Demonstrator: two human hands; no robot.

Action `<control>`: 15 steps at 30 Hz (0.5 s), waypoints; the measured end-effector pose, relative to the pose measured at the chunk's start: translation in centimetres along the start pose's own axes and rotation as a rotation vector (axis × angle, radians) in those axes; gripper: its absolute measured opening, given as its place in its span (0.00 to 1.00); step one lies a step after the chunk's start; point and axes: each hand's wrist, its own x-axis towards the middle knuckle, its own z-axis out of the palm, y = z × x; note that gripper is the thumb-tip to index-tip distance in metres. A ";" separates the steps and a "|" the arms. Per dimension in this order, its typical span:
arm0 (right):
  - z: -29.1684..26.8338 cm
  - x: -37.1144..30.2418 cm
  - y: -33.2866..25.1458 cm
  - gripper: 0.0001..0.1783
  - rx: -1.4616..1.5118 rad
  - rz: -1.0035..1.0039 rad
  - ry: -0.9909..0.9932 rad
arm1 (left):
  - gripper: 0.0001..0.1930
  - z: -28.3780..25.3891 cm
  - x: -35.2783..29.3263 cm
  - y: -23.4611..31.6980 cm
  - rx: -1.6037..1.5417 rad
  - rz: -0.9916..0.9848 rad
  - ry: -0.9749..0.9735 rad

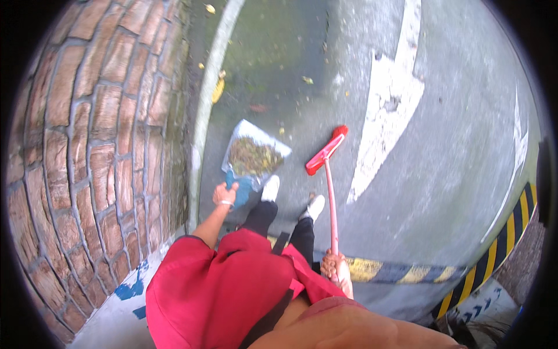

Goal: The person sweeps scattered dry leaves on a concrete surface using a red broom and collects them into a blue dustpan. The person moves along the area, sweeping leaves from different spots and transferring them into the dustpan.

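My left hand (224, 194), with a white band at the wrist, is closed on the blue handle end of a dustpan. The dustpan (248, 129) has a pale, whitish pan and rests low by the ground in front of my left foot. A heap of dry leaves and dirt (254, 157) lies in it. My right hand (331, 265) grips the pink stick of a broom (331, 203) close to my body. The broom's red head (325, 153) is on the pavement, right of the dustpan and apart from it.
A stone-block wall (104, 110) rises along my left, with a pale painted line (210, 93) beside it. Yellow leaves (218, 91) lie scattered ahead. A white arrow (385, 110) marks the grey pavement. Yellow-and-black striped edging (488, 264) runs at the lower right.
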 end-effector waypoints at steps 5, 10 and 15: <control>1.6 -2.7 2.4 0.06 -0.265 -0.058 0.129 | 0.29 -3.2 0.8 -0.8 -0.022 -0.075 -0.127; -4.8 -5.2 9.1 0.04 -0.347 -0.091 0.294 | 0.30 -5.6 2.3 -2.5 -0.010 -0.121 -0.167; -9.9 0.0 11.9 0.18 0.319 0.007 0.040 | 0.30 -5.2 2.8 -5.0 0.042 0.023 -0.160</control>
